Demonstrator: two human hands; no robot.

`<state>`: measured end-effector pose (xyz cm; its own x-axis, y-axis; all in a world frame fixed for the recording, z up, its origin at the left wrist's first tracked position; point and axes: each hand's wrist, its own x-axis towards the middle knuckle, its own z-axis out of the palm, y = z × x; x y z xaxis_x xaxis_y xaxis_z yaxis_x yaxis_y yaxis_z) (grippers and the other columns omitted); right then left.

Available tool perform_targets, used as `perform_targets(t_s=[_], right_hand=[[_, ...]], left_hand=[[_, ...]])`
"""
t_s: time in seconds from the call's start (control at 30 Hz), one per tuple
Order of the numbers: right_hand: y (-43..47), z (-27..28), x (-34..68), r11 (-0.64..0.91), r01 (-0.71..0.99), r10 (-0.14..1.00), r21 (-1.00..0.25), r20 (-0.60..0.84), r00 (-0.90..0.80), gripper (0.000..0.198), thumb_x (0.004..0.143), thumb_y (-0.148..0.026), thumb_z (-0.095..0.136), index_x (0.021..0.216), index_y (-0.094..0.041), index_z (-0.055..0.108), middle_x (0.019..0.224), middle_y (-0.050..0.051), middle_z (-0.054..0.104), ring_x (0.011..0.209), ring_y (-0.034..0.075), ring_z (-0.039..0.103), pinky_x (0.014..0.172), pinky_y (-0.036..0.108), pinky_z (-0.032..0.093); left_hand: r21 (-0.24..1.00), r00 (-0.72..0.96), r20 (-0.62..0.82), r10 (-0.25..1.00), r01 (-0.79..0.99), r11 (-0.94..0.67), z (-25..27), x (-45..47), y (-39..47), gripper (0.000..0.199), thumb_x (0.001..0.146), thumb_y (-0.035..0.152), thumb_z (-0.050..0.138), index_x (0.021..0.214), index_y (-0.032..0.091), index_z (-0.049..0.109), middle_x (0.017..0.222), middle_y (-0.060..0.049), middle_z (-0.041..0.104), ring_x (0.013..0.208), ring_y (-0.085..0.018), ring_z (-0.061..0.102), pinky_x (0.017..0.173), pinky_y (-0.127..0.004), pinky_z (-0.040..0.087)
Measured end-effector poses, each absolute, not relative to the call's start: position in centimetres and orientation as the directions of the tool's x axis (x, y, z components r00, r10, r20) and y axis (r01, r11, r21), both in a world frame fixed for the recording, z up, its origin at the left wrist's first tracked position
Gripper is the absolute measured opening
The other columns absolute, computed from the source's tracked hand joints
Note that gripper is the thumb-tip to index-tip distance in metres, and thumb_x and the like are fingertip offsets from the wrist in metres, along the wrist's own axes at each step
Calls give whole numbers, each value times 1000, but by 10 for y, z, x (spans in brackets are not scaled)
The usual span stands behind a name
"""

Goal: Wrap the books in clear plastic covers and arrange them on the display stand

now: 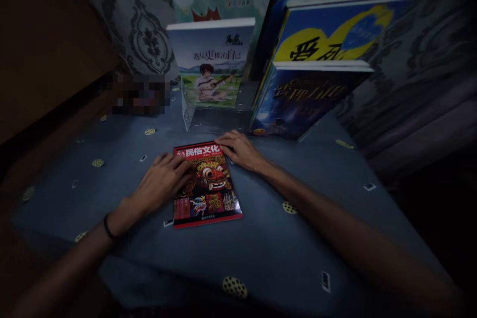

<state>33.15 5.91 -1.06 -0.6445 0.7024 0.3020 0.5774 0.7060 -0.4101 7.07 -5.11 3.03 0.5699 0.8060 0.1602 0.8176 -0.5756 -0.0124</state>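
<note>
A red and black paperback book with a mask on its cover lies flat and closed on the cloth-covered table. My left hand rests on the book's left side, palm down, with the fingers stretched over the cover. At the top right corner of the book, the fingers of my right hand lie extended against the edge. Neither hand is lifting the book. Part of the cover's left side is hidden beneath my left fingers.
Behind the book, a book with a guitar player stands on a clear stand. To its right are a dark blue book and a blue and yellow book. Larger books stand farther back. A patterned blue cloth covers the table.
</note>
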Motion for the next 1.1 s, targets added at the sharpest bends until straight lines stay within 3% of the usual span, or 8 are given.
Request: perform_targets(t_s=[0.17, 0.33, 0.53, 0.77, 0.93, 1.1], right_hand=[[59, -13, 334, 725, 539, 680, -429, 322, -659, 32, 101, -23, 46, 122, -20, 71, 121, 10, 68, 109, 26, 54, 96, 42, 41], [58, -12, 335, 712, 560, 694, -424, 306, -651, 32, 102, -23, 45, 122, -18, 70, 121, 10, 66, 110, 26, 53, 95, 41, 40], [58, -14, 335, 720, 561, 689, -409, 319, -651, 31, 104, -26, 45, 120, -16, 69, 120, 10, 64, 112, 27, 51, 95, 44, 39], [57, -12, 334, 708, 578, 700, -406, 300, -648, 34, 105, -32, 45, 121, -13, 68, 124, 11, 63, 116, 28, 50, 97, 47, 39], [54, -10, 333, 701, 606, 710, -375, 295, -639, 34, 103, -33, 47, 123, -15, 69, 124, 12, 65, 116, 29, 52, 95, 45, 41], [42, -9, 329, 695, 654, 719, -298, 309, -623, 37, 102, -33, 46, 128, -15, 66, 128, 14, 65, 117, 31, 52, 96, 47, 42]], left_hand=[[-27, 613, 124, 780, 788, -615, 25, 104, -14, 37, 104, 40, 42, 133, 21, 56, 124, -11, 61, 109, -26, 56, 95, -43, 47], [15, 641, 123, 757, 762, -648, 22, 127, 6, 35, 104, 33, 43, 131, 17, 58, 127, -14, 57, 111, -27, 53, 96, -45, 46], [85, 723, 130, 678, 673, -734, 25, 133, -27, 37, 104, 32, 42, 136, 23, 57, 130, -10, 56, 118, -27, 52, 102, -47, 44], [71, 808, 142, 571, 567, -820, 24, 142, -87, 36, 104, 30, 45, 137, 30, 58, 130, -9, 58, 116, -26, 53, 105, -49, 43], [135, 804, 130, 580, 565, -814, 23, 144, -110, 40, 102, 22, 47, 141, 30, 54, 137, -10, 56, 120, -25, 52, 108, -51, 40], [117, 782, 220, 583, 572, -812, 17, 145, -112, 36, 103, 24, 47, 136, 30, 59, 131, -8, 60, 115, -23, 55, 104, -47, 43]])
